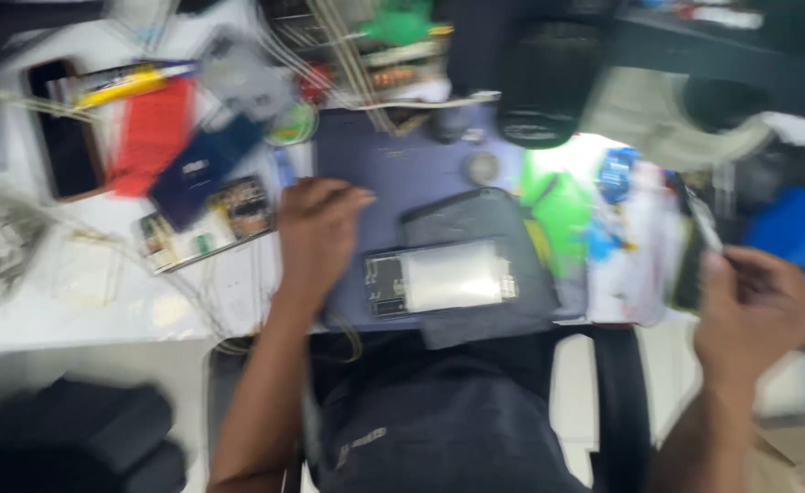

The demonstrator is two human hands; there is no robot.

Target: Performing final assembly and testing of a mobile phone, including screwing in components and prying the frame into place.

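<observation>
Clutter around opened phone (441,278), left hand (315,228)

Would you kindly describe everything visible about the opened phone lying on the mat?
The opened phone lies flat, lengthwise left to right, on a dark grey pad over the blue mat. Its back is off: a pale, shiny battery fills the middle, with a dark circuit board at the left end. The left hand rests just left of it; motion blur hides any contact.

Opened phone (441,278) lies flat (innards up) on dark mat (393,169).

Dark phone (64,128) far left, red card (151,135), green tool (400,23) top.
</observation>
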